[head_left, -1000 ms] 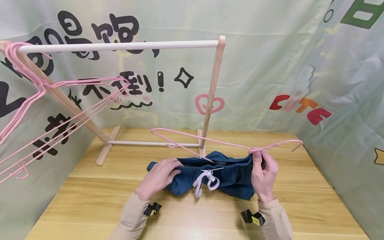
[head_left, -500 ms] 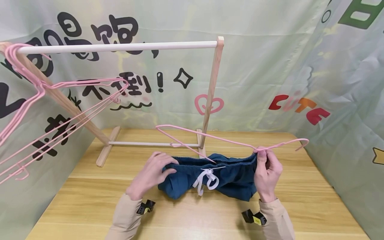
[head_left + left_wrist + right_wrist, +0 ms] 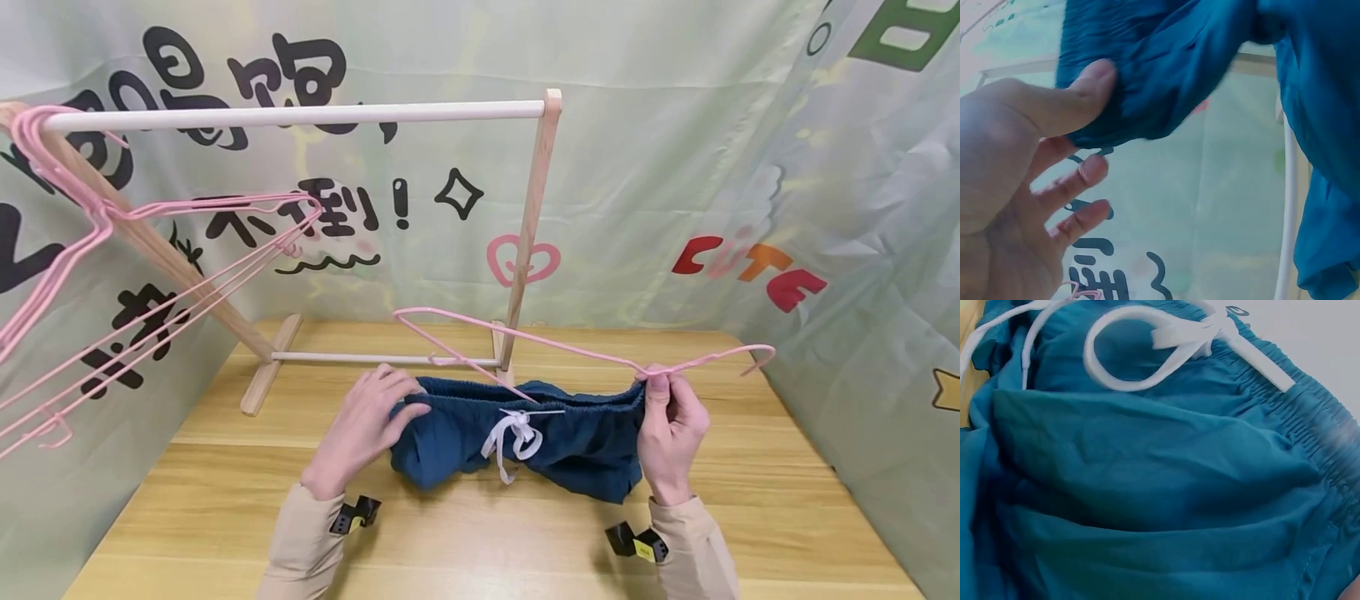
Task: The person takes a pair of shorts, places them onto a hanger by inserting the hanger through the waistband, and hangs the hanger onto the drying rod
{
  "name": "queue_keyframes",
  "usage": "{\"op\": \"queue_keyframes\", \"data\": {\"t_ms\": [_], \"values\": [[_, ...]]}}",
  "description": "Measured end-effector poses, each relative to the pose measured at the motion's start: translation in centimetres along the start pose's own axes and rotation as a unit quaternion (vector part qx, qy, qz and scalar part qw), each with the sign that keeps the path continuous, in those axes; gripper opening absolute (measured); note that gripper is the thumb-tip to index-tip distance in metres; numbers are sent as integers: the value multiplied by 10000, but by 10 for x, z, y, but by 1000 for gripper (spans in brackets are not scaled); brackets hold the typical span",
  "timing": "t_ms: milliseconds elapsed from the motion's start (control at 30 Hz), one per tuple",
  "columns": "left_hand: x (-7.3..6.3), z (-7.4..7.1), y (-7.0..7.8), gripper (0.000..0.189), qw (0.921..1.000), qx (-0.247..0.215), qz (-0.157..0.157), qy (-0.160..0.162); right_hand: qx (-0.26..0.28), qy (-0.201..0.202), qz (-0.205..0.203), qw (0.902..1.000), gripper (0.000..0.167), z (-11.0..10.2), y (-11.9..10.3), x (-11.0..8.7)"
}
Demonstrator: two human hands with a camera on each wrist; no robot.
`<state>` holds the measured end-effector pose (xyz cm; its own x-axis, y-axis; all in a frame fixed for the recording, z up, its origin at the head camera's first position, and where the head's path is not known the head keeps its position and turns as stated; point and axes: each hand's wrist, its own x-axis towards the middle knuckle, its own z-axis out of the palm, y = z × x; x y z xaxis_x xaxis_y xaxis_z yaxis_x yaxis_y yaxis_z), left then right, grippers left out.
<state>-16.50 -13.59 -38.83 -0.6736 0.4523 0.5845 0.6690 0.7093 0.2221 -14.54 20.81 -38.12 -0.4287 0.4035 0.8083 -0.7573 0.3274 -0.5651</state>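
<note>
Dark blue shorts (image 3: 592, 446) with an elastic waistband and a white drawstring bow (image 3: 517, 433) are held up, waist opening upward. At the waistband's left end, my left hand (image 3: 363, 425) pinches the fabric; in the left wrist view its thumb (image 3: 1096, 78) lies on the outside while the other fingers spread below. My right hand (image 3: 672, 429) pinches a pink clothes hanger (image 3: 517, 332) near its neck, together with the waistband's right end. The hanger lies tilted, hook to the right, and its lower part dips into the waist opening. The right wrist view shows mostly fabric.
A rack with a white top rail (image 3: 300, 115) and wooden posts stands behind on the wooden table (image 3: 480, 550). Several pink hangers (image 3: 97, 208) hang at its left end. Printed cloth (image 3: 637, 183) surrounds the table.
My left hand has shifted left and slightly up to the waistband's end, lifting that side. The hanger and my right hand have moved slightly right.
</note>
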Motion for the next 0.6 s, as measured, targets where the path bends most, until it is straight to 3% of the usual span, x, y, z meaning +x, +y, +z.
{"op": "queue_keyframes", "data": {"t_ms": [167,267,333,467,533,600], "values": [[1,-2,0,10,9968,-181,105,777,-43,15,35,10000,29,-1,0,1],[2,-6,3,7,9931,-393,209,1082,-146,-29,87,9999,28,-2,0,1],[2,-10,5,7,9877,-826,414,1259,-231,-50,140,9996,29,-2,0,1],[3,-20,10,17,9665,-1811,999,1518,-329,-101,221,9992,30,-5,-2,4],[4,-24,12,19,9607,-1916,1210,1606,-342,-149,252,9990,30,-6,-2,5],[4,-27,12,21,9608,-1814,1267,1671,-414,-267,275,9984,30,-7,-4,5]]}}
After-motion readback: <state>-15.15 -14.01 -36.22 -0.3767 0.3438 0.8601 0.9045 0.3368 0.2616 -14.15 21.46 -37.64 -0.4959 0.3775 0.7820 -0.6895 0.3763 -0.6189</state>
